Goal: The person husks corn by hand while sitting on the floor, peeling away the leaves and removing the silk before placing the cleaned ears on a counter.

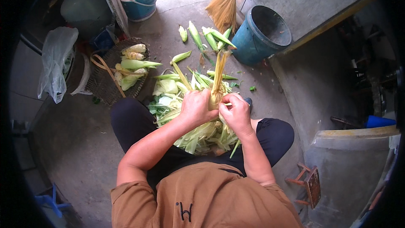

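Observation:
An ear of corn (214, 100) with yellowed husk leaves and silk pointing away from me is between my hands. My left hand (196, 105) grips it from the left, thumb across its lower part. On its right side, the fingertips of my right hand (234, 110) pinch at the husk or silk; the exact strand is too small to tell. Below and around the hands, a heap of pale green corn husks (202, 136) lies between my knees. Several ears in green husk (210, 39) rest on the floor beyond it.
At left stands a woven basket (101, 84) with partly husked corn ears (134, 56). A white and blue bucket (137, 9), a straw broom (226, 8) and a blue bin (250, 42) stand farther off. A small wooden stool (311, 186) lies tipped at right.

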### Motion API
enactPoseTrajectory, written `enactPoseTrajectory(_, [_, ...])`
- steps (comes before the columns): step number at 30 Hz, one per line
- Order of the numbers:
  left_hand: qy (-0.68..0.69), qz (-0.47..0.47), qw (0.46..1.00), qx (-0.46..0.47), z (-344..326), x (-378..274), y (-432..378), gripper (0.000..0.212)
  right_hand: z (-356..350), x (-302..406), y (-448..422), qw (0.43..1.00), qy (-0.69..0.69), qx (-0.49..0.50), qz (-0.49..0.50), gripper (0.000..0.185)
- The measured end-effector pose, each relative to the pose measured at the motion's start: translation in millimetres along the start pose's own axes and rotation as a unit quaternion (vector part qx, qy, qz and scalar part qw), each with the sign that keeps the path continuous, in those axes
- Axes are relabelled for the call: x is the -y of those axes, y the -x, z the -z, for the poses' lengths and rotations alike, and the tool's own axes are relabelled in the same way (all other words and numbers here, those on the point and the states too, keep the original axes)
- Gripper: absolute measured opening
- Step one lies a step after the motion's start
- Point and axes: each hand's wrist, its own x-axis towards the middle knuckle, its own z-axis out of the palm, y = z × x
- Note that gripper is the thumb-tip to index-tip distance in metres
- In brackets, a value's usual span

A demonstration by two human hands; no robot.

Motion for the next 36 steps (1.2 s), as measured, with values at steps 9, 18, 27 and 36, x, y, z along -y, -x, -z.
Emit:
enactPoseTrajectory(9, [0.13,0.052,0.985,0.099,11.7,-1.7,-2.1,0.05,0.6,-17.2,-1.3,0.997,0.067,-0.033,0.017,0.008])
enactPoseTrajectory(18, [0.682,0.115,0.695,0.197,8.8,13.1,-4.7,0.05,18.5,-2.9,9.2,0.92,-0.369,-0.071,-0.111,0.014])
enactPoseTrajectory(27, [0.701,0.051,0.678,0.215,20.0,13.7,0.0,0.055,26.2,18.0,20.7,0.839,-0.537,-0.055,-0.066,0.02])
enactPoseTrajectory(36, [0.606,0.077,0.775,0.16,11.2,12.3,-1.0,0.055,22.0,9.1,-7.4,0.924,-0.36,-0.033,-0.128,0.035])
